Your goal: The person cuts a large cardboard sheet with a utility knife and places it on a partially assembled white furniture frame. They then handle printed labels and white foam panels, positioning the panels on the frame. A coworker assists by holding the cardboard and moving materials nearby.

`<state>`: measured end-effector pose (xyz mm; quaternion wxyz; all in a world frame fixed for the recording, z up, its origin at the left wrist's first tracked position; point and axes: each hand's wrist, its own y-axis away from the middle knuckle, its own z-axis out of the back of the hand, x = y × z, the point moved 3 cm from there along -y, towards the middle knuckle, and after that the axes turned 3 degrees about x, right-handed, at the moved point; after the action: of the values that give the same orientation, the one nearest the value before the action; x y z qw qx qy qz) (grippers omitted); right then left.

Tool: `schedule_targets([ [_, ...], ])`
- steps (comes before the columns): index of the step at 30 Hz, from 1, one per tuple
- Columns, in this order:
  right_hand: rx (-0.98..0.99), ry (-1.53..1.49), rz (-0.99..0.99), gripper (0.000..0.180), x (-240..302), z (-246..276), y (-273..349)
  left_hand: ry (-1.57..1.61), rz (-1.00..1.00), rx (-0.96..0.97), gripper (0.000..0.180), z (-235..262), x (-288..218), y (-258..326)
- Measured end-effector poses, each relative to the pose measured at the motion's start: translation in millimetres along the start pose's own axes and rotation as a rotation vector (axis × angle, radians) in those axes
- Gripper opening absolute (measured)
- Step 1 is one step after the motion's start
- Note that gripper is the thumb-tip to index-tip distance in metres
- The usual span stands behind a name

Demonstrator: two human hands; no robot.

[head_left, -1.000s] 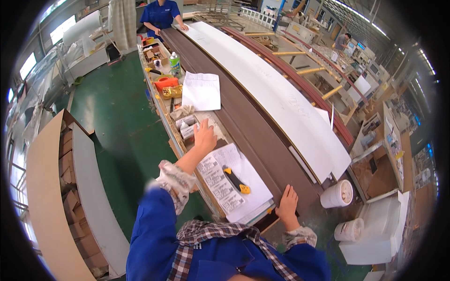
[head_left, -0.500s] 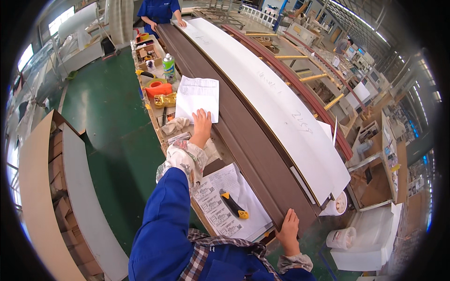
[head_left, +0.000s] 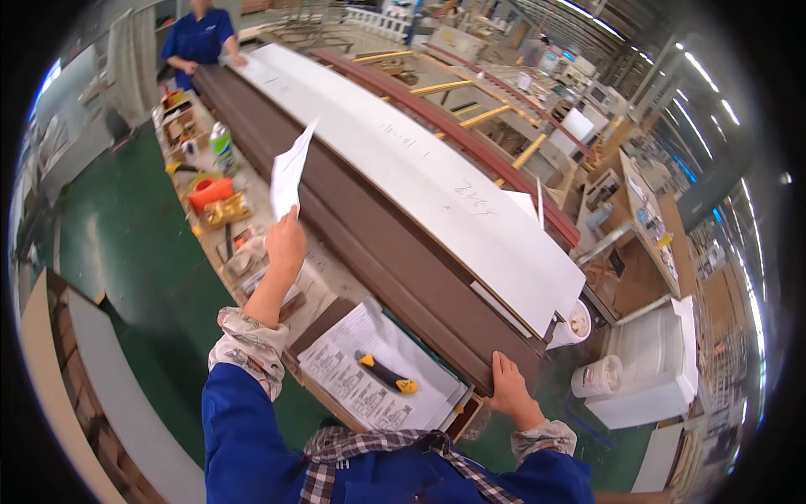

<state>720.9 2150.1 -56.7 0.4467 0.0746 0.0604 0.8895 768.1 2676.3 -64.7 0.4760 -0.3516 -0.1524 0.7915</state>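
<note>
My left hand is closed on the lower edge of a sheet of paper, which stands up off the bench, slightly curled. My right hand grips the near end of a long brown panel, its fingers over the edge. Beside that panel lies a long white panel with handwritten marks. Between my arms, a black-and-yellow utility knife rests on printed sheets. At the far end, a co-worker in blue has both hands on the panels.
Along the bench's left side stand a green spray can, an orange tape dispenser and a gold-wrapped roll. White buckets sit at the right. Cartons stand at the lower left. A dark red frame lies beyond the panels.
My left hand, earlier flat on the paper, has picked it up by its lower edge. My right hand stays at the panel's end. The whole view has shifted.
</note>
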Motion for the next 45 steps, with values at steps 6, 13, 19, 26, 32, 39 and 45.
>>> schedule_targets([
  [6, 0.094, -0.002, -0.019, 0.106, -19, 7, -3, 0.516, 0.601, -0.296, 0.025, 93, 23, 52],
  [13, 0.117, -0.042, 0.108, 0.103, -34, 26, -12, 1.189, 0.861, -0.519, 0.024, 83, 64, 136],
  [19, 0.2, -0.186, 0.108, 0.092, -53, 56, -26, 0.945, 0.852, -0.331, 0.029, 57, 48, 179],
  [26, 0.381, -0.315, 0.018, 0.081, -76, 67, -41, 0.679, 0.684, -0.272, 0.023, 71, 23, 178],
  [32, 0.308, -0.434, 0.079, 0.066, -86, 64, -45, 0.614, 0.664, -0.284, 0.022, 71, 23, 177],
  [39, 0.37, -0.447, -0.116, 0.078, -62, 76, -43, 0.617, 0.667, -0.238, 0.023, 68, 26, 175],
  [45, 0.313, -0.337, -0.019, 0.088, -82, 54, -42, 0.502, 0.662, -0.207, 0.024, 64, 29, 178],
])
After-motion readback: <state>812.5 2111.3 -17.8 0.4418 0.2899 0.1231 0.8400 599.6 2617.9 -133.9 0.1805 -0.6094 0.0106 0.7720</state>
